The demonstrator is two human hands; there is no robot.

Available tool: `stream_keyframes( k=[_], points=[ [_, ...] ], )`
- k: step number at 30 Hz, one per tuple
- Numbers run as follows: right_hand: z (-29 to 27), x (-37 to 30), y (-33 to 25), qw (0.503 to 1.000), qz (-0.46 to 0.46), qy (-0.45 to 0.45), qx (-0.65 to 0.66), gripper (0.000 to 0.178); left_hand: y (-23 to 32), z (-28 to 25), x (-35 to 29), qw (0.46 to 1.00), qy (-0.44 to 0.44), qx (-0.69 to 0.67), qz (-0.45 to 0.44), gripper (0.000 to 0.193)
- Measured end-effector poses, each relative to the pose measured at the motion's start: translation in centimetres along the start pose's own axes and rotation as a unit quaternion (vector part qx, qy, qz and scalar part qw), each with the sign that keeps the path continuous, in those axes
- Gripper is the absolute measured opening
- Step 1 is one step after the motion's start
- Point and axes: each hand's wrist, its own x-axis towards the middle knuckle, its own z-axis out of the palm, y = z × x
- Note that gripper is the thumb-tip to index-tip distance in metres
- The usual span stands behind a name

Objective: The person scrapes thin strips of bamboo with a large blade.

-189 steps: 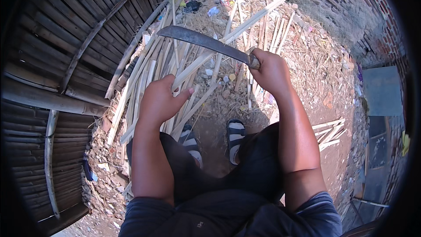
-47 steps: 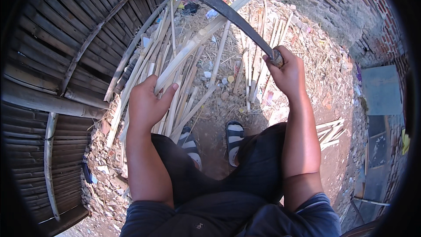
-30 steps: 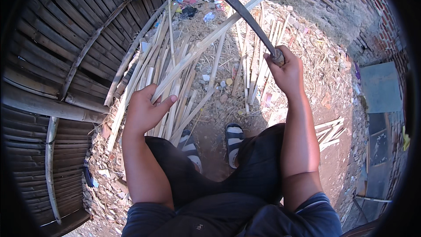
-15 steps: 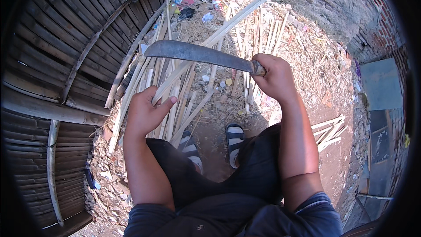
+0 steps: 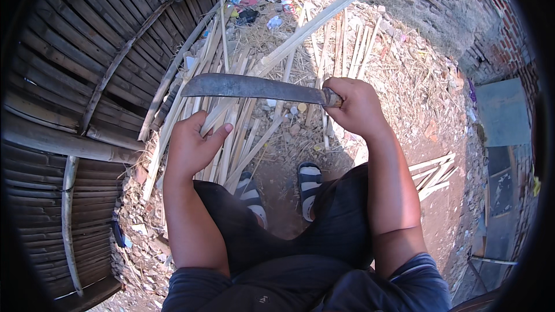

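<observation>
My right hand [image 5: 356,106] is closed round the short wooden handle of a machete [image 5: 254,86]. Its broad dark blade reaches to the left and passes over a long pale bamboo strip [image 5: 324,17]. That strip slants from my left hand [image 5: 193,144] up to the far right, near the brick wall. The fingers of my left hand wrap the strip's near end, with the thumb lying along its side. Part of the strip is hidden under the blade, so I cannot tell whether the two touch.
Loose bamboo strips [image 5: 245,138] lie on the littered ground ahead, with a smaller bundle [image 5: 433,176] at the right. A bamboo slat wall [image 5: 104,40] rises on the left, a brick wall [image 5: 480,0] at the far right. My sandalled feet [image 5: 309,185] stand close to the strips.
The machete and my right hand have come nearer to me and slightly left, the blade tip lower. My left hand has hardly moved; the strip's far end has shifted slightly right.
</observation>
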Motion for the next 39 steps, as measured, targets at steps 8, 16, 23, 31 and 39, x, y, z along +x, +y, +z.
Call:
stream_keyframes(
  k=[8, 16, 23, 31, 39],
  points=[
    [-0.9, -0.1, 0.7, 0.992, 0.094, 0.075, 0.032, 0.025, 0.2, -0.2, 0.1, 0.993, 0.066, 0.086, 0.044, 0.039],
    [0.1, -0.1, -0.6, 0.998, 0.010, 0.065, -0.025, 0.026, 1.0, 0.6, 0.0, 0.990, 0.076, 0.116, 0.013, 0.042],
    [-1.0, -0.1, -0.3, 0.996, 0.040, 0.069, -0.042, 0.026, 0.5, 0.5, 0.0, 0.988, 0.088, 0.124, 0.042, 0.042],
    [-1.3, -0.3, 1.3, 0.983, 0.147, 0.098, 0.046, 0.019, 1.1, 0.4, 0.0, 0.990, 0.084, 0.116, 0.013, 0.044],
    [0.1, -0.2, -2.0, 0.998, -0.009, 0.023, -0.049, 0.029, 0.4, 0.6, 0.0, 0.988, 0.101, 0.114, 0.030, 0.042]
  ],
)
